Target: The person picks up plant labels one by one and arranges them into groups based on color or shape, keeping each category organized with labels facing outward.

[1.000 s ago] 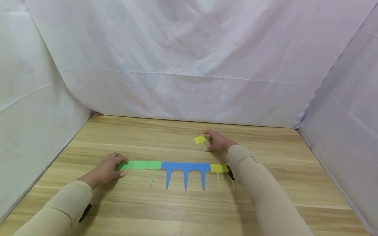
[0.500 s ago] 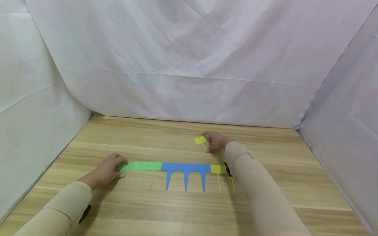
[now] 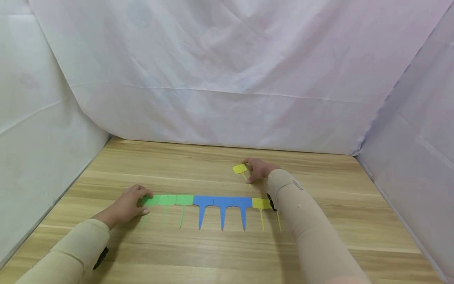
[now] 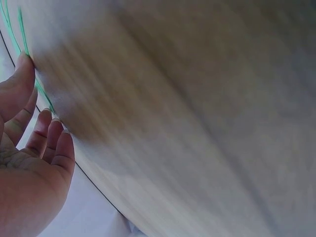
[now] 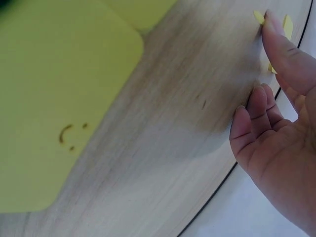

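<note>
My left hand grips the outer green plant label at the left end of a row, thumb below and fingertips at its top edge. In the left wrist view, the thumb meets the green edge. My right hand reaches over the row's right end. Its thumb is at the thin stem of a separate yellow plant label, with the index finger by the head's top corner. Fingers partly cover this label in the right wrist view, where the other fingertips curl close to the table.
Two more green labels, three blue T-shaped labels and two yellow labels continue the row on the wooden table. My right sleeve partly covers the last yellow one. White cloth encloses the back and sides.
My right forearm and wrist have shifted slightly left, while the right fingers stay at the separate yellow plant label. The left hand and the row look unchanged.
</note>
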A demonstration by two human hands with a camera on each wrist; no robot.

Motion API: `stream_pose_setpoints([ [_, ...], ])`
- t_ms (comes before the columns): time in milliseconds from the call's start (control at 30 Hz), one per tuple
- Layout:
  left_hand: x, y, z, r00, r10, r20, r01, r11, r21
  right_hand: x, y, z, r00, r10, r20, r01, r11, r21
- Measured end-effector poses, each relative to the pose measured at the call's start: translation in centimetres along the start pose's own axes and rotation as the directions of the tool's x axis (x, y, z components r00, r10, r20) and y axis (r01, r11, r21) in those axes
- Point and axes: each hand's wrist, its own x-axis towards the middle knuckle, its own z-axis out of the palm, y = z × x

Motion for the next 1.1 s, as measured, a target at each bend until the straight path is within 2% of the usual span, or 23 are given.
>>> stream_pose_setpoints([
  [800,0.6,0.0,0.2,1.000,-0.015,0.007,0.015,1.000,0.002,-0.4,-0.1,0.9,0.993,-0.019,-0.113,0.039,0.984,0.172],
  [1100,0.9,-0.1,0.4,1.000,-0.016,-0.015,0.016,1.000,0.015,-0.5,-0.7,1.2,0.994,-0.010,-0.106,0.041,0.955,0.294],
])
